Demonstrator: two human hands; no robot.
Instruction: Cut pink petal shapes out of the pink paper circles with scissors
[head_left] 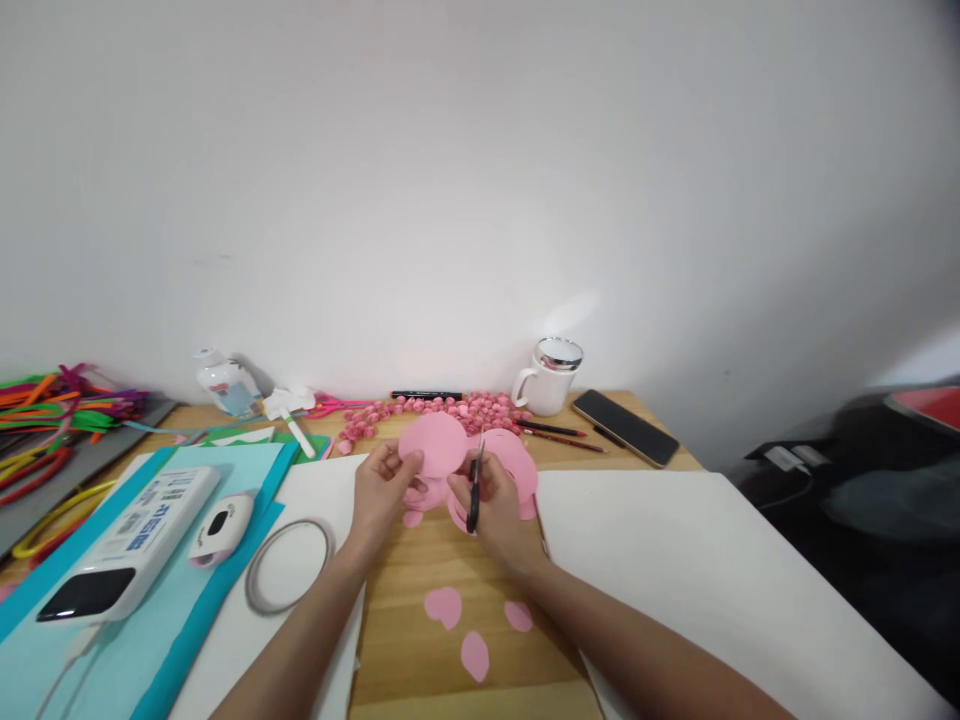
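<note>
My left hand [381,490] is closed on a round pink paper disc [433,442], held up above the wooden desk [420,660]. My right hand [495,505] grips black-handled scissors [475,488], blades pointing up at the disc's right edge. More pink paper [517,462] lies under and behind my right hand. Three small pink petal-shaped cut-outs [444,606] lie on the desk between my forearms.
A row of small pink paper rolls [450,408] runs along the back. A white mug [551,377], phone [625,427], pencils [559,433], white sheets [675,560], blue paper [225,470], power bank [131,540], tape ring [289,565] and pipe cleaners [45,420] surround the work spot.
</note>
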